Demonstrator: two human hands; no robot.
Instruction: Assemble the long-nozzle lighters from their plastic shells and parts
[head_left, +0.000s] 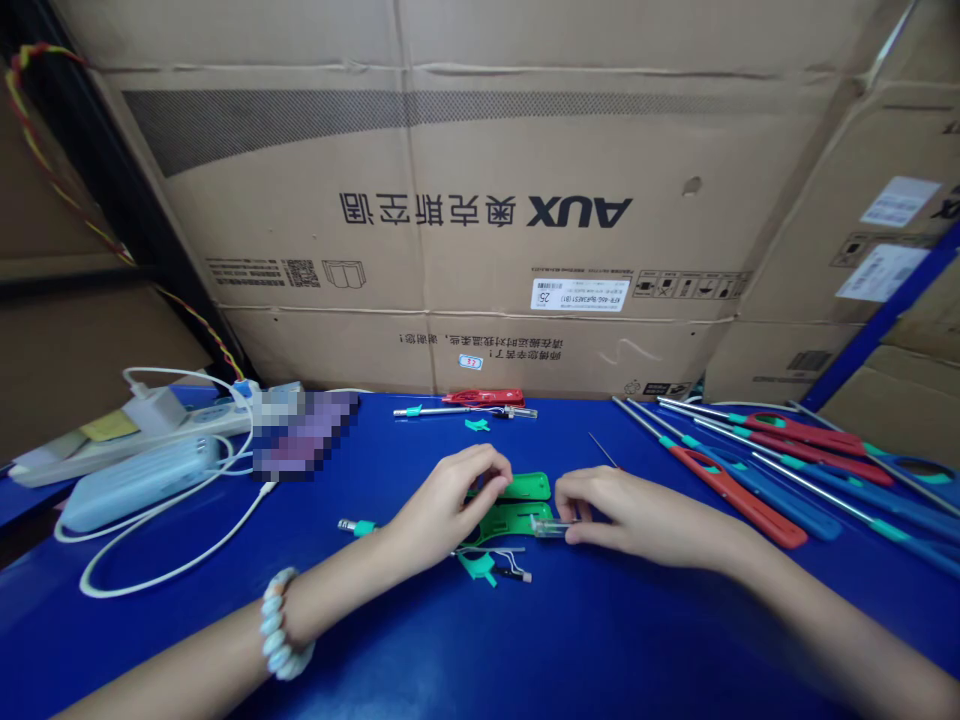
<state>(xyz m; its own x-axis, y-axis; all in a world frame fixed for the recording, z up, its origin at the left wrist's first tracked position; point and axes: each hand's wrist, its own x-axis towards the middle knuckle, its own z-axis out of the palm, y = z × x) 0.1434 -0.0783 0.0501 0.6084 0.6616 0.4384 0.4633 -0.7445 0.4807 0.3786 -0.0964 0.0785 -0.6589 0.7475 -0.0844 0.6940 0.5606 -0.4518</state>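
Green casing halves (517, 519) are lying on the blue desk (420, 660) between the left hand (450, 500) and the right hand (611, 508). The right hand is pinching a clear plastic piece (551, 527); whether the curled left hand is gripping anything cannot be told.

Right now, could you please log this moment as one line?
Left hand: at green casing pieces | Right hand: pinching clear part | Near side: teal piece | Far side: red casing
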